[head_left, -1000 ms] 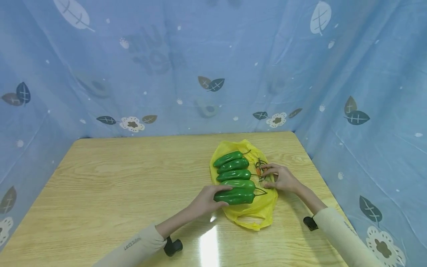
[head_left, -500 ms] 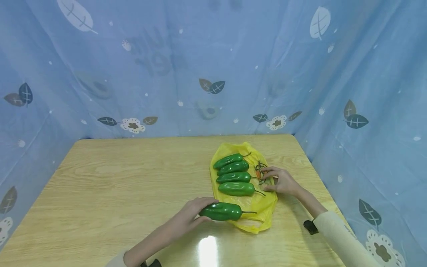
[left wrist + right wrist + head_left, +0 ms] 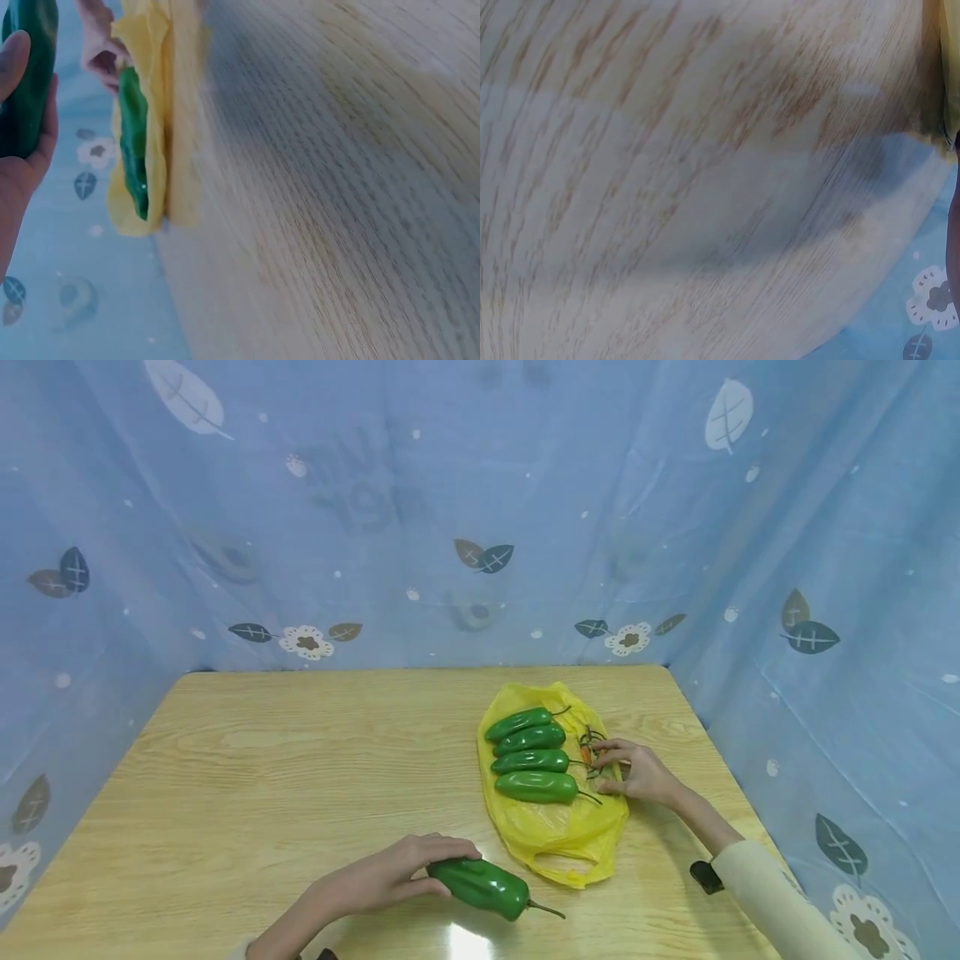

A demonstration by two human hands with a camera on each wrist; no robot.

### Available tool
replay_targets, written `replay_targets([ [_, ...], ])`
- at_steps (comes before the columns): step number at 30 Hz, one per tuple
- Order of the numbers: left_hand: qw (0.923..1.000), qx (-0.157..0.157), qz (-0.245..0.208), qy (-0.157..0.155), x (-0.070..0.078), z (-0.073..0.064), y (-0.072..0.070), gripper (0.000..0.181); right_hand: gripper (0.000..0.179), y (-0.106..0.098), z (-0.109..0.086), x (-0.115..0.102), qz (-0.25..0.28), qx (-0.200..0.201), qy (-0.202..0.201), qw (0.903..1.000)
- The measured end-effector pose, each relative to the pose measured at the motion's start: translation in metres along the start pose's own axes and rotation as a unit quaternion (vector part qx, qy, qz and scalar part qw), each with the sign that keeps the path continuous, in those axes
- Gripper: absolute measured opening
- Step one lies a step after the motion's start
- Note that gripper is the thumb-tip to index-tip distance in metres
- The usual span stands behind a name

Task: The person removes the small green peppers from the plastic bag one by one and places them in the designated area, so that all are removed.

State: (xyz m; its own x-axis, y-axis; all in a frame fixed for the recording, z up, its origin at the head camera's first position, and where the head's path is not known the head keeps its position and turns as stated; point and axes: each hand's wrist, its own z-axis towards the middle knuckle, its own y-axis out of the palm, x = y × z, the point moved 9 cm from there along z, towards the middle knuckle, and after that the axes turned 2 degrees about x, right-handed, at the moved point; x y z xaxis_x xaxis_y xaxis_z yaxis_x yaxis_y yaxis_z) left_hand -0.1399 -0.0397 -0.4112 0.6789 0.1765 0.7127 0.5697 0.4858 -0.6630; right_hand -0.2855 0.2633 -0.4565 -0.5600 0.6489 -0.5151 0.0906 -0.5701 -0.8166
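Note:
In the head view, my left hand [image 3: 401, 870] grips a large green pepper [image 3: 487, 889] by its blunt end, thumb on the near side, over the front of the table. Its thin stem points right. The left wrist view also shows this green pepper [image 3: 34, 82] in the hand. My right hand [image 3: 643, 775] rests at the right side of a yellow plastic bag [image 3: 573, 839], fingers bent and thumb spread apart from them. Its fingertips are at some small orange and green peppers [image 3: 587, 755], partly hidden by the hand. Several green peppers [image 3: 536, 786] lie in a row on the bag.
The wooden table [image 3: 315, 760] has a bright reflection [image 3: 468, 942] at its front. A blue patterned curtain [image 3: 420, 510] hangs behind it and along both sides. The right wrist view shows mostly tabletop, with the bag's edge [image 3: 951, 67] at far right.
My left hand has lifted the nearest green pepper off the bag and carried it left and toward the front edge, its stem end now turned nearer. My right hand has stayed at the bag.

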Motion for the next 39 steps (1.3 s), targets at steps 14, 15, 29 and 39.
replay_targets([
  [14, 0.9989, 0.008, -0.045, -0.002, -0.007, -0.005, -0.008, 0.043, 0.033, -0.001, -0.002, 0.007, 0.021, -0.022, 0.052, 0.9982],
  [15, 0.9989, 0.01, -0.046, -0.002, -0.007, -0.005, -0.01, 0.043, 0.035, -0.001, -0.003, 0.008, 0.024, -0.026, 0.056, 0.9978],
  [29, 0.997, 0.043, -0.03, -0.058, -0.031, -0.009, -0.038, 0.045, 0.035, 0.004, 0.0, 0.009, 0.064, -0.04, 0.069, 0.9947],
  [39, 0.9939, 0.069, -0.009, -0.085, -0.046, -0.009, -0.064, 0.046, 0.036, 0.005, 0.0, 0.011, 0.066, -0.046, 0.078, 0.9937],
])
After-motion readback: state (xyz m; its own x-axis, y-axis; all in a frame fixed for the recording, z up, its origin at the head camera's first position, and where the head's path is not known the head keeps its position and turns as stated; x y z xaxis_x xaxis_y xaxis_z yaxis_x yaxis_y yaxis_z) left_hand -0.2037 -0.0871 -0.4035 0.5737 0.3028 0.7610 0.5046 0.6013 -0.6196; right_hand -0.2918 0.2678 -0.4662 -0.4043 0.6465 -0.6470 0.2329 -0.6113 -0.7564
